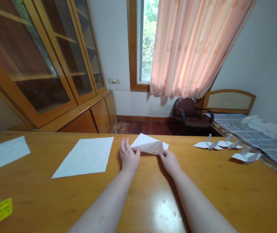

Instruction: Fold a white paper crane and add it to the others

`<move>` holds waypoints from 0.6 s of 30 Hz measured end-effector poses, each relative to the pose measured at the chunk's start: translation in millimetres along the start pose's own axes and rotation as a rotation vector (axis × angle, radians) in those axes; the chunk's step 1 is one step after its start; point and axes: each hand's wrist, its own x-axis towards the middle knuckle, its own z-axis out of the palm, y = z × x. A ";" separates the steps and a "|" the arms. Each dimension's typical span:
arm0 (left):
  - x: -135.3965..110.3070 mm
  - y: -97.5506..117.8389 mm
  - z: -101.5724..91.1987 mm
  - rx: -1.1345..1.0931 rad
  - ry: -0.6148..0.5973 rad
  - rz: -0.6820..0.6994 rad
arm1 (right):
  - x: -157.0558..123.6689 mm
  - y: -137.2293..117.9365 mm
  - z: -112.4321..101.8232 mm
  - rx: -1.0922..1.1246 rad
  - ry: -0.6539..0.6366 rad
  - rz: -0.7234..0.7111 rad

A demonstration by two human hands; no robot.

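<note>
Your left hand [130, 157] touches the white, partly folded paper sheet [150, 147], grip closure unclear; your right hand [170, 161] pinches its right end. Uneven pull could skew the crease.

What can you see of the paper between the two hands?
The paper, thin and white, lies partly folded on the wooden table. A shaded flap, seemingly a little raised, runs along its near side; a pointed corner faces the table's far edge. The left hand touches its left end, the right hand its right.
</note>
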 end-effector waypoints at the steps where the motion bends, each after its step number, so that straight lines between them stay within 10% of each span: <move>1: 1.7 -3.0 2.6 -0.035 0.037 -0.061 | 1.3 1.7 0.3 0.027 0.019 0.030; 7: 12.0 -19.8 16.2 -0.264 -0.074 -0.254 | 5.6 6.6 -1.7 0.152 0.117 0.088; 18: 12.1 -20.0 15.0 -0.206 -0.223 -0.064 | 6.8 9.9 -2.2 0.111 0.151 0.088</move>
